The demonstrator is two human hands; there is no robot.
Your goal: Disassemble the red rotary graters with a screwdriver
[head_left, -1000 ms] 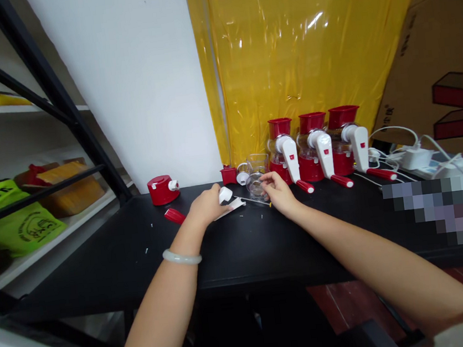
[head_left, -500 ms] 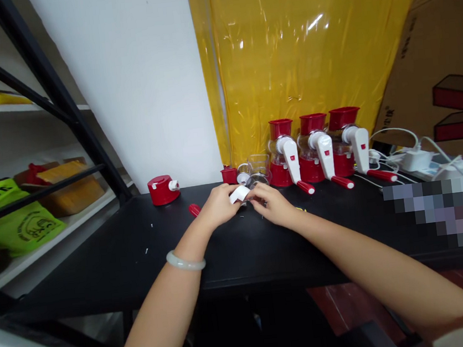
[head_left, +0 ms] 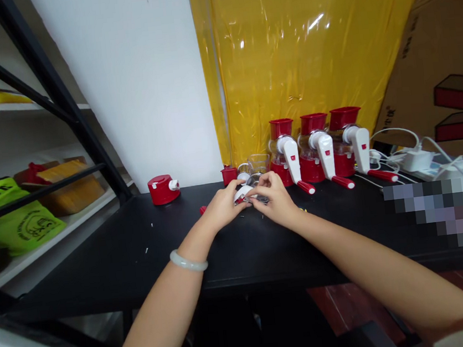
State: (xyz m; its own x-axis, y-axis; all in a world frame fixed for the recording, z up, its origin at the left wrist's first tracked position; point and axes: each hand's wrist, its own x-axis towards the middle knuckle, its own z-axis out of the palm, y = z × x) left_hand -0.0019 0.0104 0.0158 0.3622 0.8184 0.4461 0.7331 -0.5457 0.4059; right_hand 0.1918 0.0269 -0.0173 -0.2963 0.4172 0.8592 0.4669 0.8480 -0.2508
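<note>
My left hand [head_left: 223,203] is closed around a white crank handle [head_left: 241,193]; the end of its red grip [head_left: 203,210] pokes out on the hand's left side. At the crank's other end, the thumb and fingertips of my right hand [head_left: 274,197] are pinched together, and what they hold is too small to make out. Just behind the fingers are a small red part [head_left: 229,175] and a clear plastic housing [head_left: 259,165], partly hidden. Three assembled red-and-white rotary graters [head_left: 280,129] stand to the right, their cranks pointing forward.
A red round base [head_left: 162,190] with a white knob sits at the back left of the black table [head_left: 111,259]. White cables and adapters [head_left: 417,159] lie at the right. A black-framed shelf [head_left: 60,104] rises on the left, and a yellow plastic sheet [head_left: 291,38] hangs behind.
The crank handle has turned in my left hand, and its red grip now shows less, further right. My right fingers have risen slightly and pinch at the crank's end.
</note>
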